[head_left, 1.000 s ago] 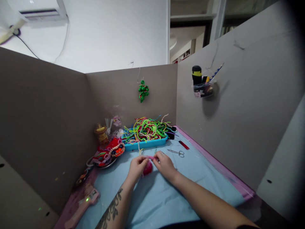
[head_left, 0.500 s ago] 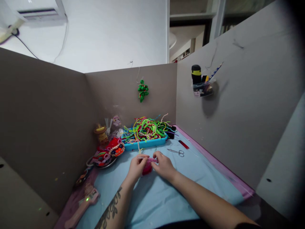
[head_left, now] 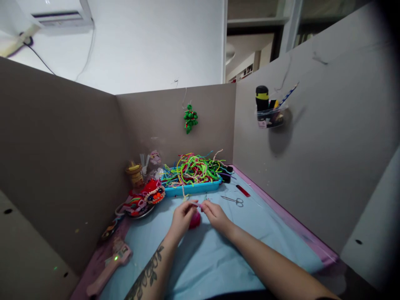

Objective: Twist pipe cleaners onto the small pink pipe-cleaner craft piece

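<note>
Near the middle of the blue cloth, my left hand [head_left: 183, 216] is closed on a small pink and red pipe-cleaner piece [head_left: 195, 220], whose red lower part hangs below the fingers. My right hand [head_left: 216, 214] pinches a pink pipe-cleaner strand [head_left: 198, 204] that stretches between both hands at the top of the piece. The fingers hide much of the piece, so its exact shape cannot be made out. To the right of my right hand lie small metal scissors [head_left: 233, 201].
A blue tray [head_left: 193, 189] heaped with colourful pipe cleaners [head_left: 196, 168] stands at the back. Left are a metal dish [head_left: 142, 213] of fuzzy pieces and a pink glue gun [head_left: 108, 266] with a green light. A red strip [head_left: 243, 191] lies beyond the scissors. Grey panels [head_left: 175, 121] enclose the table.
My right hand has turned slightly and its fingers have closed into a pinch on the pink strand. More of the strand shows between the hands. The whole view has shifted a little.
</note>
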{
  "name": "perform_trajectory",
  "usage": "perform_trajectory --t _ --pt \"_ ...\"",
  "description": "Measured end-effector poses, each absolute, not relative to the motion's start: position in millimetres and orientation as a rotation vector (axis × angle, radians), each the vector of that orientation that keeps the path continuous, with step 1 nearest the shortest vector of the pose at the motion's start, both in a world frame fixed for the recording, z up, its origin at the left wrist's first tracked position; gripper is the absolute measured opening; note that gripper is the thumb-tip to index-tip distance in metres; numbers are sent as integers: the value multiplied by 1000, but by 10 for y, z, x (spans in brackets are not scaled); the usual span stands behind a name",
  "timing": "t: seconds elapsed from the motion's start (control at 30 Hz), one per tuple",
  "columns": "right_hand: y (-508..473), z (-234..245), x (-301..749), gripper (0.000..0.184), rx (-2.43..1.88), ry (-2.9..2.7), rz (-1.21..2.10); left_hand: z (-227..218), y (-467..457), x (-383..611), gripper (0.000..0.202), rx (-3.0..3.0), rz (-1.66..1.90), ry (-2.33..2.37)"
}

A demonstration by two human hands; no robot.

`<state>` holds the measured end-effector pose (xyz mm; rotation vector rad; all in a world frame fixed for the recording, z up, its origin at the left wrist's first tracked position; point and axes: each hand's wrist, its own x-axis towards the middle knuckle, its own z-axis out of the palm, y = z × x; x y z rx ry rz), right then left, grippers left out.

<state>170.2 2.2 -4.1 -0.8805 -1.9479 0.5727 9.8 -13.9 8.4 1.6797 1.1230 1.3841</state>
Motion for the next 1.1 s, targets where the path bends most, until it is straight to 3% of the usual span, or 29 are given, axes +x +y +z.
perform_trajectory --t 0.23,0.6,1.1 --pt "12 -83 1684 24 -927 -1877 415 96 -150 108 17 1788 1422 1189" --pt "31 -115 1676 13 -948 -1811 239 66 -164 171 29 1448 1271 1084" --pt "-13 -117 1652 15 -918 -1788 70 128 -215 250 35 1390 1309 1105"
